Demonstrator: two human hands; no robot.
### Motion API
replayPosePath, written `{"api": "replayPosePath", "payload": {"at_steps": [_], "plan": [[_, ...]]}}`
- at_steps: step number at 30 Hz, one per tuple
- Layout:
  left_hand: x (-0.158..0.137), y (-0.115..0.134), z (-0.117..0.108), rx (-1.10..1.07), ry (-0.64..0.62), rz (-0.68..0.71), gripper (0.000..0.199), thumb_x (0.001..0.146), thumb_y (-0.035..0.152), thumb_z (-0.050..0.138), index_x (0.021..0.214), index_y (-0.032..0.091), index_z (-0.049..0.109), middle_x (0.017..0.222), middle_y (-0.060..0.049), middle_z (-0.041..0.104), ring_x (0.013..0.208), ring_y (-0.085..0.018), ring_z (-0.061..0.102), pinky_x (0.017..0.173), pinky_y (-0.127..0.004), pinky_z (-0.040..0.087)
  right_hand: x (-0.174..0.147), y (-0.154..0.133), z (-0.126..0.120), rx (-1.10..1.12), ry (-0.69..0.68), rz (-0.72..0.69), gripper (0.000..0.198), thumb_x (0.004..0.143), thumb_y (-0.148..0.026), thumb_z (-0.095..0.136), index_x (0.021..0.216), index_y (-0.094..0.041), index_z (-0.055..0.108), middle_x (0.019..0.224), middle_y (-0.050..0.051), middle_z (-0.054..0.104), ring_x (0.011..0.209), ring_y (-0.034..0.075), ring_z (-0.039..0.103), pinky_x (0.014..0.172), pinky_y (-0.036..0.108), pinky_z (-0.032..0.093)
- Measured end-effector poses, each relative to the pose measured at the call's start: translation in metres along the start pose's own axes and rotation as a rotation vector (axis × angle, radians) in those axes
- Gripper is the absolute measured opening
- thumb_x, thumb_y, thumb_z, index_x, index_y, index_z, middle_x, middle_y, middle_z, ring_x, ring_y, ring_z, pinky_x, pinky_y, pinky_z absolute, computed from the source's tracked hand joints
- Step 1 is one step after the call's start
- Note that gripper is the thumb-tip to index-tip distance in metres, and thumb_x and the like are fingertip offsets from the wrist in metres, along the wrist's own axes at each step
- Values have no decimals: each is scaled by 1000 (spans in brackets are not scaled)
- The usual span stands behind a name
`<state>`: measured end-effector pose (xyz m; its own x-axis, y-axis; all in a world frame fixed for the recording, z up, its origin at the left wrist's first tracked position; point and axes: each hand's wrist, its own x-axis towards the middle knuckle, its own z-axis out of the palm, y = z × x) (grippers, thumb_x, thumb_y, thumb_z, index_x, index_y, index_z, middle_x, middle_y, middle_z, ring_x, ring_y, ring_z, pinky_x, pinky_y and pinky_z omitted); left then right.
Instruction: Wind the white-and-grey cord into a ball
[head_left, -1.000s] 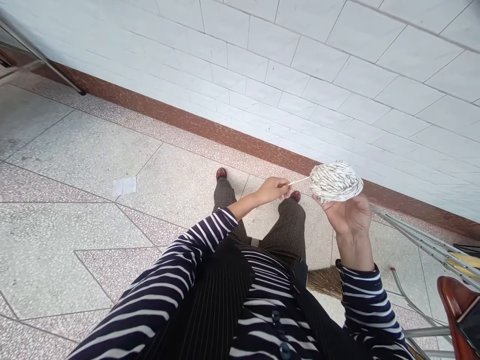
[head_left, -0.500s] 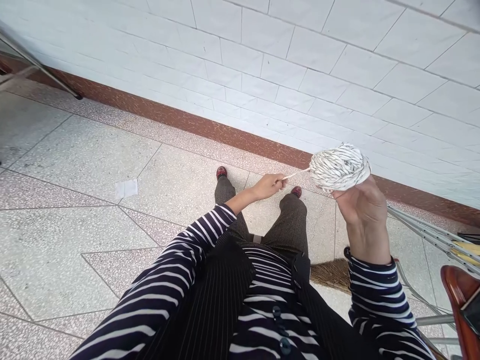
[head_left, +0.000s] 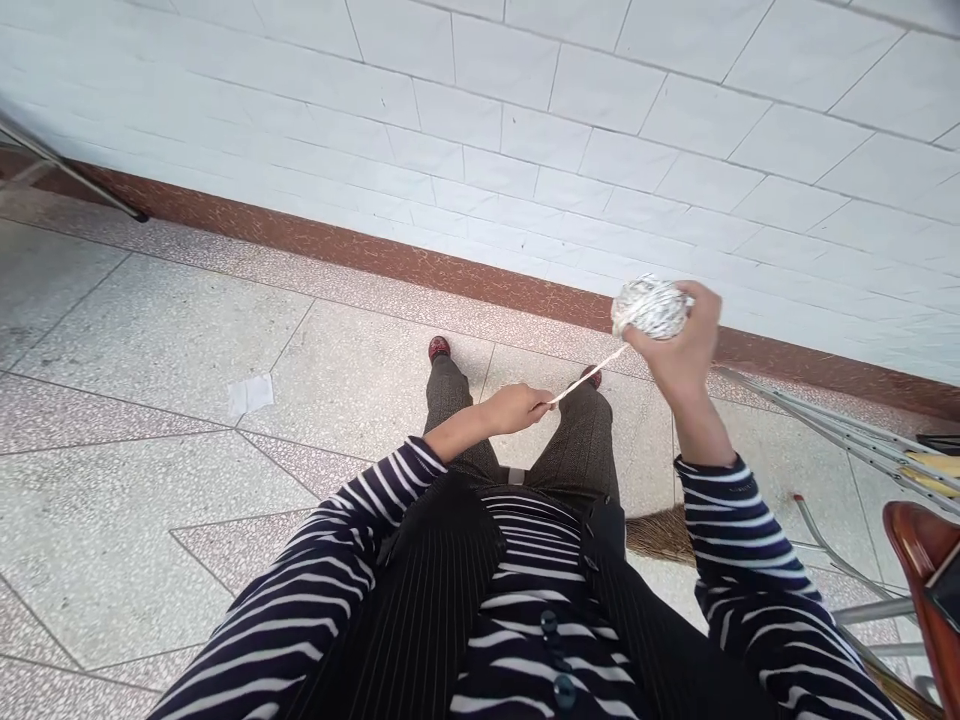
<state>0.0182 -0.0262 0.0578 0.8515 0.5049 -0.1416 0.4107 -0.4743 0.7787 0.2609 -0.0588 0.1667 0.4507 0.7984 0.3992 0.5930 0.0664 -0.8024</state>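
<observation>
A ball of white yarn with dark flecks [head_left: 651,307] is held up in front of the wall by my right hand [head_left: 684,345], thumb on the near side and fingers around the far side. From the ball a pale strand of yarn [head_left: 589,375] runs taut, down and left, to my left hand [head_left: 519,408]. The fingers of that hand are pinched together on the strand, above my legs. Part of the ball is covered by my right fingers.
White tiled wall [head_left: 525,130] rises ahead, with a brown skirting [head_left: 360,245] at its foot. A white paper piece [head_left: 251,395] lies on the floor at left. At right are a broom head [head_left: 664,535], metal frames [head_left: 825,425] and a brown wooden chair part [head_left: 926,545].
My right hand has turned over, from palm-up under the ball to gripping its right side, and moved slightly left. My left hand has moved down and left with the strand.
</observation>
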Motion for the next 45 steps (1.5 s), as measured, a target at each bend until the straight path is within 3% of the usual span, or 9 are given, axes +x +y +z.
{"api": "replayPosePath", "payload": {"at_steps": [4, 7, 11, 16, 20, 27, 31, 36, 45], "plan": [[-11, 24, -25, 170, 95, 129, 25, 99, 32, 46, 95, 22, 69, 69, -3, 66, 63, -16, 60, 64, -24, 38, -27, 46, 30, -234, -215, 100, 72, 56, -34, 82, 122, -23, 54, 132, 13, 47, 123, 37, 45, 96, 55, 47], [-4, 26, -48, 210, 190, 140, 25, 99, 29, 45, 93, 22, 68, 67, -2, 63, 60, -15, 56, 62, -25, 35, -61, 62, 45, -40, -425, 309, 75, 55, -32, 80, 125, -23, 53, 128, 10, 52, 116, 33, 51, 99, 53, 44], [16, 12, -62, 186, 231, 119, 21, 94, 22, 49, 82, 20, 66, 67, -1, 62, 63, -15, 55, 63, -25, 34, -93, 54, 49, 334, -621, 478, 69, 57, -28, 77, 122, -25, 55, 119, 5, 60, 111, 28, 56, 99, 43, 45], [31, -2, -48, 118, 171, 92, 19, 93, 21, 50, 85, 20, 68, 74, -1, 67, 69, -16, 59, 66, -24, 38, -107, 37, 46, 734, -640, 708, 67, 58, -18, 72, 122, -31, 56, 122, 1, 64, 107, 24, 60, 86, 35, 53], [35, -13, -32, -110, 171, 139, 25, 97, 27, 47, 98, 17, 70, 88, -4, 72, 82, -17, 65, 73, -24, 45, -109, 31, 43, 876, -587, 797, 64, 57, -16, 74, 117, -32, 61, 126, 1, 65, 111, 26, 62, 84, 37, 56], [37, -33, -22, -431, 62, 45, 27, 98, 24, 45, 108, 13, 68, 89, -6, 72, 68, -12, 65, 63, -22, 52, -80, 2, 22, 986, -589, 629, 90, 58, -15, 75, 141, -41, 52, 145, -1, 55, 137, 30, 49, 107, 50, 50], [42, -35, -19, -491, 75, 52, 22, 96, 26, 50, 93, 12, 66, 82, -4, 70, 69, -11, 65, 62, -19, 53, -63, -17, 12, 966, -586, 561, 81, 57, -20, 78, 134, -37, 59, 143, 0, 57, 140, 32, 46, 112, 53, 46], [43, -31, -21, -593, 65, 21, 22, 97, 26, 46, 95, 13, 63, 80, -3, 69, 68, -10, 65, 61, -19, 53, -46, -32, -4, 929, -489, 472, 63, 59, -31, 81, 120, -35, 65, 139, 2, 59, 138, 35, 47, 104, 56, 52], [38, -28, -25, -615, 43, -7, 21, 95, 20, 44, 99, 11, 62, 84, -7, 69, 75, -12, 66, 64, -21, 55, -19, -54, -26, 745, -272, 205, 64, 58, -22, 86, 117, -37, 64, 122, 0, 62, 119, 26, 57, 102, 45, 53]]}}
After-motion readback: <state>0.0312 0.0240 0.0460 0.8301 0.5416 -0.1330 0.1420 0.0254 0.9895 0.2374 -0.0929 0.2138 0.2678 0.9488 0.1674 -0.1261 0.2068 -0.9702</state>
